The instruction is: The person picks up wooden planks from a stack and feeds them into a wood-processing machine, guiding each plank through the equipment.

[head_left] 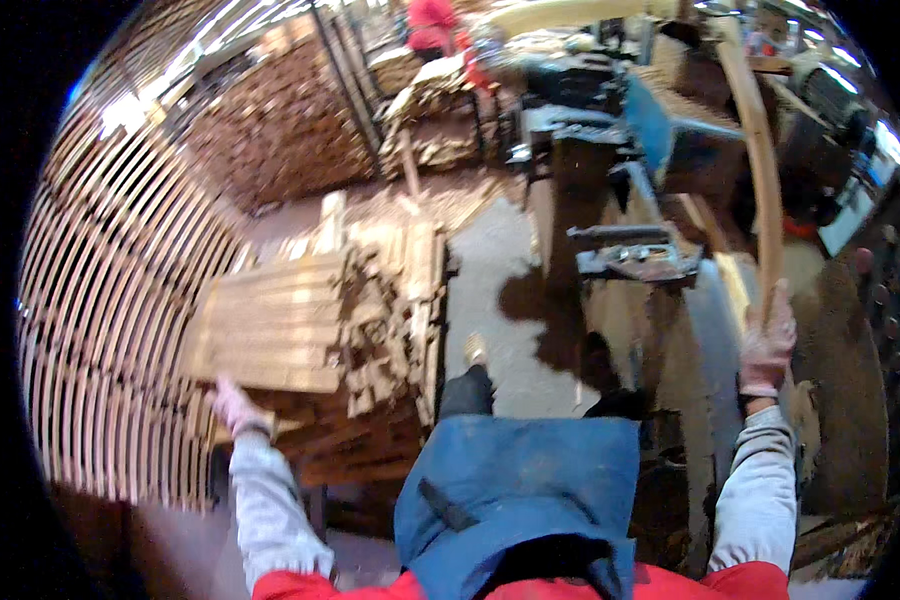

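Observation:
My right hand point(768, 348), in a pale pink glove, is closed round the near end of a long wooden board point(762, 170). The board runs away from me and bends with the lens toward the top of the view. On the other side, my left hand point(236, 408), gloved alike, is at the near left edge of a stack of flat boards point(270, 325). Its fingers look spread, with the thumb raised beside the top board, though blur hides whether they touch it. Broken wood offcuts point(375, 350) lie along the stack's right side.
Slatted wood point(120, 310) lines the left. A large pile of wood pieces point(270, 130) stands at the back left. Ahead is a machine with a metal bracket point(638, 258) and blue panels point(670, 135). A person in red point(431, 22) is far off. Grey floor point(492, 280) lies between.

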Tool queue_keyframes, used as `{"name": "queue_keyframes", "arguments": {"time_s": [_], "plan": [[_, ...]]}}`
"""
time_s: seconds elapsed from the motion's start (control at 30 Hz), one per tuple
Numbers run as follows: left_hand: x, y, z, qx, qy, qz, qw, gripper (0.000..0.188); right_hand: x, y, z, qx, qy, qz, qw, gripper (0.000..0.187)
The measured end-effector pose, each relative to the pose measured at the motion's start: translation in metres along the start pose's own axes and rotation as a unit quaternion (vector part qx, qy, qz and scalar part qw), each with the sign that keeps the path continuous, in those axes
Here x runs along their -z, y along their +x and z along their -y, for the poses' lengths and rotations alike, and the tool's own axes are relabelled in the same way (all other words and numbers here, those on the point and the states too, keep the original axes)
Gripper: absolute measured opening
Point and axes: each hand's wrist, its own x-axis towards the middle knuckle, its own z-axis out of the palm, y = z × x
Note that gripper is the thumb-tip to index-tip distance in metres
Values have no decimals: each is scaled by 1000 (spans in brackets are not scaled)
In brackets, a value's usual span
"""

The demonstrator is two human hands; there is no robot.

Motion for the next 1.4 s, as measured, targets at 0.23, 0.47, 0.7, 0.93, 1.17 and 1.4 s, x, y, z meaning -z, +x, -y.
{"name": "queue_keyframes", "arguments": {"time_s": [0.23,0.47,0.7,0.93,1.17,1.4], "plan": [[28,51,14,-172,563,-644,488,76,113,-91,20,-17,37,93,995,63],[43,37,-35,-143,515,-583,612,67,264,-174,50,-13,-95,210,973,64],[5,31,6,-234,555,-540,588,75,185,-95,28,68,-15,179,981,46],[-17,74,131,-258,746,-318,525,27,51,-4,16,99,-45,206,972,37],[-25,189,429,40,636,-307,707,35,72,-16,146,159,209,255,930,75],[-97,182,612,346,402,-115,840,63,191,-88,129,-38,73,233,969,81]]}}
